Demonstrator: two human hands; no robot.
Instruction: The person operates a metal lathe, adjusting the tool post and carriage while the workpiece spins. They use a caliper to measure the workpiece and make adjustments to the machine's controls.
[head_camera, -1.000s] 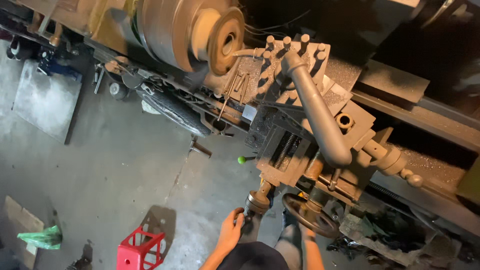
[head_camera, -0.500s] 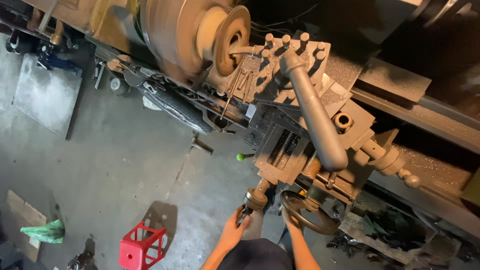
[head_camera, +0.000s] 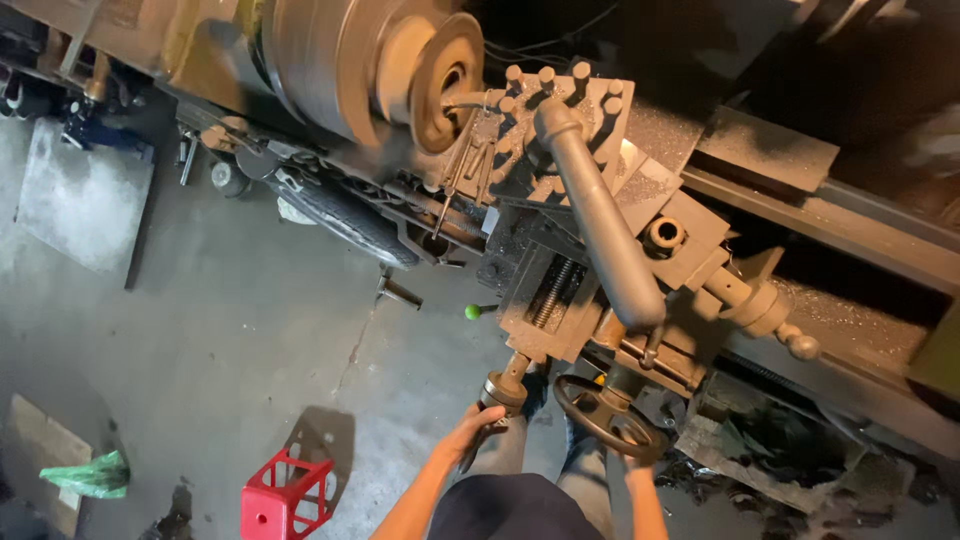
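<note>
Lathe work is under way: the chuck at far left looks blurred, as if spinning, with a workpiece just beside the tool post; how much cutting is done or left cannot be told. Left hand, near centre, has its fingers curled around the small crank handle of the cross slide. Right hand sits at the near rim of the dark handwheel, fingers mostly hidden, so their spread cannot be told.
</note>
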